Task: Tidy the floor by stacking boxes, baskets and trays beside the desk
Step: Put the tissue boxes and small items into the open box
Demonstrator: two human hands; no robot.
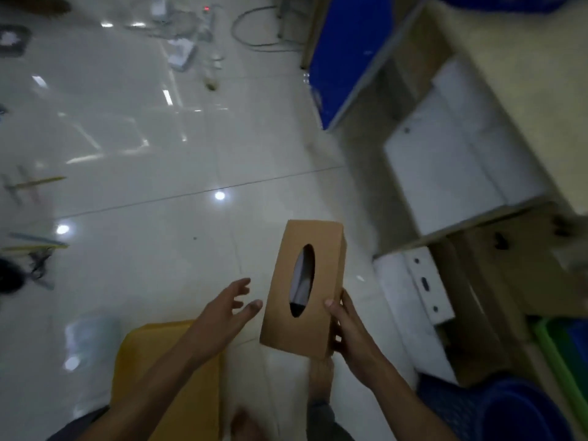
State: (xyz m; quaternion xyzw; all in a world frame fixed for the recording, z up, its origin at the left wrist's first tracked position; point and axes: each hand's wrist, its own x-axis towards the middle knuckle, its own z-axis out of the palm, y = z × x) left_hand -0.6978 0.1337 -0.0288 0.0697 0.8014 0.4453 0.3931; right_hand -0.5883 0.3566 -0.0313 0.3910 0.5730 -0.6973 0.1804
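Two hands work one brown tissue box (305, 288), raised over the floor at 6 o'clock: left hand (227, 308) spread and empty just beside it, right hand (345, 329) holding its edge. Carrying step, I judge; next it needs setting on the box stack (458, 163) at 2 o'clock.

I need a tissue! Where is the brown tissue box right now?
In the head view, the brown tissue box is low and just right of centre, held above the floor by the right hand, with the open left hand beside it.
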